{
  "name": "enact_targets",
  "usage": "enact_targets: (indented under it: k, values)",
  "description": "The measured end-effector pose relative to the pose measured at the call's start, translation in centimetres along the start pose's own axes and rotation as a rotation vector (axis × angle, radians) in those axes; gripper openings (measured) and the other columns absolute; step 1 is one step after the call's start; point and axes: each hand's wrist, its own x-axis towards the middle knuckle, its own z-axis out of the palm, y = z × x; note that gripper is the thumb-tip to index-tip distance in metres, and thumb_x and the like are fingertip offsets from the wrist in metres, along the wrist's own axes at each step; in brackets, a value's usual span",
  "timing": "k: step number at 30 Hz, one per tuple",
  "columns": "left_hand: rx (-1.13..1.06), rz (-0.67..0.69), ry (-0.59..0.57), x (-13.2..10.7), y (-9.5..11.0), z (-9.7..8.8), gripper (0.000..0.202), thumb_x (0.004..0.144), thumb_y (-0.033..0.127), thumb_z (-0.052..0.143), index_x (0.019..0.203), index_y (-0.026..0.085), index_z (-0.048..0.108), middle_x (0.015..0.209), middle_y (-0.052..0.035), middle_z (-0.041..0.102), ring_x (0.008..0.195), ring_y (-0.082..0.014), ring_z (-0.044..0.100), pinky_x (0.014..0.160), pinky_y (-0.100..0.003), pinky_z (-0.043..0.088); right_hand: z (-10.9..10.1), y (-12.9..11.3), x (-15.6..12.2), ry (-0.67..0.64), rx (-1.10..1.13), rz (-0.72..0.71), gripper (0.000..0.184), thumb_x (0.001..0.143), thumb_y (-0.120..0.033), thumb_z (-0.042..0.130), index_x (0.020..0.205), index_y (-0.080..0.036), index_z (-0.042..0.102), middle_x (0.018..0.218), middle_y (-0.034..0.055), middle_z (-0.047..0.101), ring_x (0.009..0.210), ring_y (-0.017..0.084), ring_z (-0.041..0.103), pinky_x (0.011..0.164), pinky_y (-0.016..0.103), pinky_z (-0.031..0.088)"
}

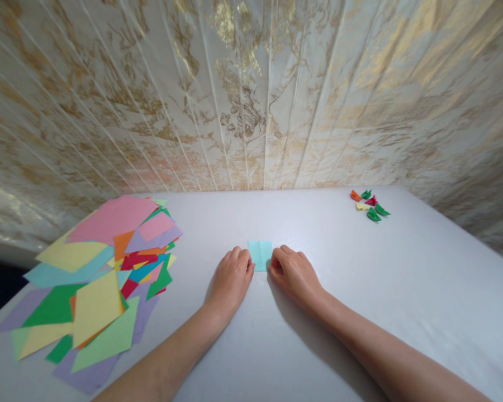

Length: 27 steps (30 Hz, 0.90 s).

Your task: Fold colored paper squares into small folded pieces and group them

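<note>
Loose coloured sheets (96,307) overlap along the frame's left. At centre, the left hand (232,273) and right hand (295,272), fingers curled, meet the sides of a creased light-blue paper square (260,255); whether either pinches it, I cannot tell. Small folded pieces (373,214) sit upper right, before a gold-patterned backdrop (243,111).

A sheet of paper (260,255) lies mid-table, between a person's left hand (233,271) at its left edge and right hand (294,274) at its right. Loose papers (97,310) overlap along the left side of the table (218,218), spread from far to near. Small folded papers (373,215) cluster at far right, well apart from both hands. Behind the far edge hangs a curtain (235,123).
</note>
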Motion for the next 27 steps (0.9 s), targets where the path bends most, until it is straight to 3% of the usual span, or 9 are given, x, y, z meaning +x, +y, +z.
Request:
enact_targets:
  k: [5, 9, 12, 16, 21, 27]
  values:
    - [0.08, 0.072, -0.063, -0.8, 0.6, -0.5, 0.022, 0.092, 0.005, 0.047, 0.099, 0.023, 0.057, 0.1, -0.0027, 0.058, 0.093, -0.0198, 0.055, 0.083, -0.034, 0.047, 0.1, 0.1, -0.5, -0.002, -0.033, -0.087, 0.024, 0.087, -0.004, 0.051, 0.099, -0.022, 0.06, 0.098, 0.0027, 0.061, 0.08, 0.015, 0.057, 0.07, 0.027, 0.032]
    - [0.151, 0.174, -0.13, -1.6, 1.7, -0.8, 0.019, 0.094, 0.011, 0.049, 0.104, 0.023, 0.06, 0.106, -0.0047, 0.061, 0.101, -0.0234, 0.055, 0.086, -0.037, 0.047, -0.3, 0.0, -0.9, -0.062, -0.124, -0.166, 0.021, 0.092, -0.006, 0.052, 0.094, -0.023, 0.064, 0.099, 0.0042, 0.063, 0.089, 0.018, 0.059, 0.071, 0.028, 0.034]
    - [0.249, 0.16, -0.191, -2.3, 2.7, -0.8, 0.027, 0.093, 0.006, 0.046, 0.112, 0.02, 0.059, 0.107, -0.0078, 0.064, 0.103, -0.0263, 0.057, 0.087, -0.041, 0.046, -0.8, -0.1, -1.4, -0.099, -0.161, -0.207, 0.021, 0.093, -0.008, 0.053, 0.095, -0.025, 0.066, 0.101, 0.0043, 0.065, 0.091, 0.02, 0.06, 0.071, 0.03, 0.037]
    - [0.309, 0.135, -0.177, -3.1, 3.5, -0.6, 0.038, 0.09, 0.001, 0.043, 0.121, 0.018, 0.057, 0.109, -0.0107, 0.064, 0.106, -0.0286, 0.058, 0.087, -0.043, 0.045, -1.5, -0.6, -2.3, -0.131, -0.217, -0.235, 0.029, 0.093, -0.007, 0.051, 0.108, -0.028, 0.066, 0.11, 0.0052, 0.066, 0.092, 0.022, 0.061, 0.069, 0.031, 0.04]
    - [0.369, 0.152, -0.192, -3.3, 3.6, -1.1, 0.034, 0.089, 0.001, 0.045, 0.117, 0.015, 0.06, 0.105, -0.0124, 0.064, 0.103, -0.0295, 0.059, 0.083, -0.042, 0.045, -2.3, -1.3, -3.0, -0.216, -0.277, -0.167, 0.032, 0.091, -0.005, 0.05, 0.11, -0.025, 0.067, 0.113, 0.0078, 0.067, 0.096, 0.025, 0.062, 0.068, 0.033, 0.043]
    - [0.431, 0.122, -0.206, -3.3, 3.4, -1.4, 0.023, 0.089, 0.005, 0.05, 0.106, 0.012, 0.063, 0.099, -0.012, 0.063, 0.095, -0.0283, 0.059, 0.081, -0.042, 0.046, -2.6, -1.5, -3.2, -0.212, -0.305, -0.114, 0.024, 0.089, -0.005, 0.051, 0.096, -0.019, 0.07, 0.101, 0.0091, 0.067, 0.092, 0.025, 0.063, 0.068, 0.033, 0.045]
